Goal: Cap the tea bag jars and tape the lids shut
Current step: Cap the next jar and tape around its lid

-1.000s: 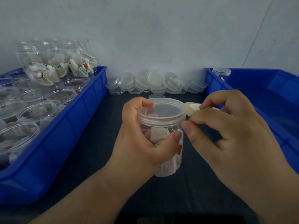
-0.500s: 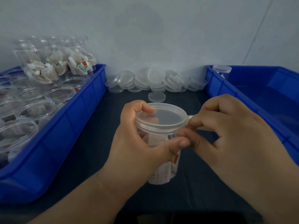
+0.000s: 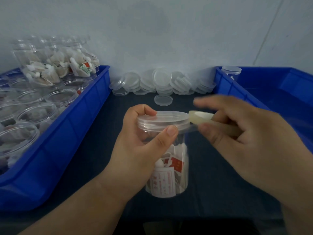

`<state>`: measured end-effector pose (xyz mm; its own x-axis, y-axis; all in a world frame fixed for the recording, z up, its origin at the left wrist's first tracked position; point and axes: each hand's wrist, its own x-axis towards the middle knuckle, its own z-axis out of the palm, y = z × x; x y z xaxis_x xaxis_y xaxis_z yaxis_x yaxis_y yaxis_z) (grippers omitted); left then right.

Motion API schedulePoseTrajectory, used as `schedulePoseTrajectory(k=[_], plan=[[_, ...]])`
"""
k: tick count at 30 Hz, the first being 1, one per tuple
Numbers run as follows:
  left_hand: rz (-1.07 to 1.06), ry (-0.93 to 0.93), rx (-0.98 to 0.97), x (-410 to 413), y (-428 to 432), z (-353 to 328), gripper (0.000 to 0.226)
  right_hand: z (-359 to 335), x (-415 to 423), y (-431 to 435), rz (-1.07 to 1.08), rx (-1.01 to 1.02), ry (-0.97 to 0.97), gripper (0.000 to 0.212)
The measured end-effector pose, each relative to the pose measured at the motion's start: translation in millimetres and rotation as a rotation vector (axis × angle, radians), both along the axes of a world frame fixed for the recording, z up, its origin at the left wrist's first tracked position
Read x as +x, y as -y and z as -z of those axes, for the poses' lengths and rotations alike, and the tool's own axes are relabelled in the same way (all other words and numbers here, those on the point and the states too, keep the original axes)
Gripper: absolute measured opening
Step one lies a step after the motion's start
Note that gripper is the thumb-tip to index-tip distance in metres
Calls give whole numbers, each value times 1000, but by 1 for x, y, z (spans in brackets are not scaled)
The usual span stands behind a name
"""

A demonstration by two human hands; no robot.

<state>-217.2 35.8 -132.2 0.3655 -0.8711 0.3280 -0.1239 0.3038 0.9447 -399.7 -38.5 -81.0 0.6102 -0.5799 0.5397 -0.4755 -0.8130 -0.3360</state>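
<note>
My left hand [image 3: 140, 146] grips a clear plastic jar [image 3: 171, 170] of tea bags just under its translucent lid [image 3: 167, 118], thumb pressing on the lid's front edge. The jar is upright at the middle of the dark table. My right hand [image 3: 250, 143] holds a roll of clear tape [image 3: 200, 117] against the lid's right side, with a short strip of tape stretched from the roll to the lid rim. The right hand's upper fingers are blurred.
A blue bin [image 3: 71, 133] on the left holds several open jars of tea bags, with more jars stacked at its back. A heap of spare lids [image 3: 159, 82] lies against the wall, one single lid [image 3: 163, 100] in front. Another blue bin [image 3: 277, 92] on the right holds one capped jar [image 3: 231, 72].
The jar has been lowered and its lid now faces more sideways to me. My right hand pulled the tape roll rightward away from the rim, drawing out a strip.
</note>
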Motion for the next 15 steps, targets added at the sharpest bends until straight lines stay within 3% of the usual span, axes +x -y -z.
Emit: schedulePoseTrajectory(k=[3,6,10,15], plan=[[2,-30,29,1,1,3,56,-4,-6,5,45,-38,37,36],[-58,-219,40,13,4,4,38,-7,-19,21,152,-59,144,29],[-69,-234,-1,21,5,0,37,-9,-29,22,77,3,213,26],[43,-224,44,12,5,3,60,-9,-9,-2,-2,-77,175,11]])
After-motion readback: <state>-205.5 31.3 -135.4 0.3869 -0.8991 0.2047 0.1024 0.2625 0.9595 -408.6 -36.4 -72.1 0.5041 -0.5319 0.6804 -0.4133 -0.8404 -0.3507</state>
